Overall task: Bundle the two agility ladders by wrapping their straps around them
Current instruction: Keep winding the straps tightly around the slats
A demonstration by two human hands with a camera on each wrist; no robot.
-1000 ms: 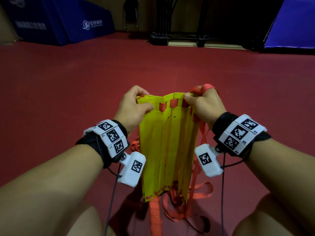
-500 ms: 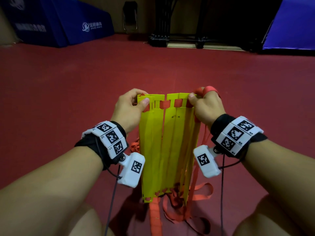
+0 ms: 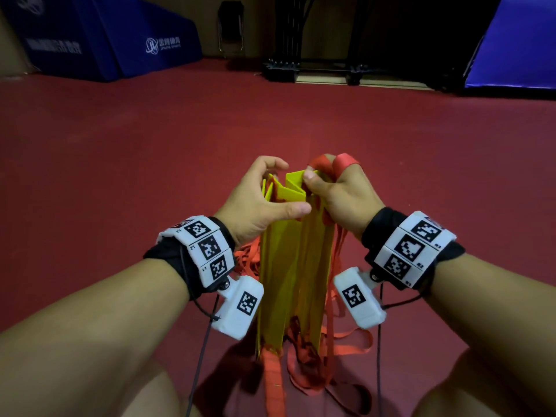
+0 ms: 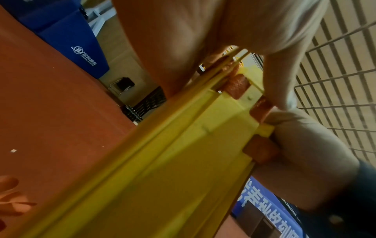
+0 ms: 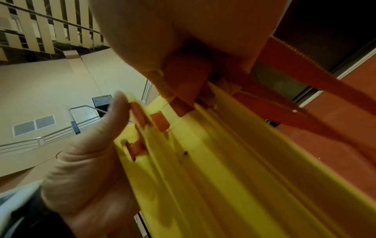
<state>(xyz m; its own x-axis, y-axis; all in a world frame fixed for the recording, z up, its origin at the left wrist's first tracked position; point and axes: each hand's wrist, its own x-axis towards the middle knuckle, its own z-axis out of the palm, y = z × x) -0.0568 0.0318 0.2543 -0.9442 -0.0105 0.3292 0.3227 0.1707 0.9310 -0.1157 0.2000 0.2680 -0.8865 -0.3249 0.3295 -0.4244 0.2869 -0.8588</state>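
A stack of yellow ladder rungs hangs upright between my hands, with red straps threaded through it and pooled on the floor below. My left hand grips the top left of the stack, thumb across its near face. My right hand pinches the top right, a loop of red strap round its fingers. The left wrist view shows the yellow rungs and red strap pieces pressed between the two hands. Seen from the right wrist, the rungs fan slightly and a strap runs off to the right.
I am over a red floor that stretches ahead. Blue padded mats stand at the far left and a blue mat at the far right. A dark metal rack and a folding chair stand at the back.
My hands have come together, squeezing the fanned-out rungs into a narrow stack. The left thumb now lies across the near face.
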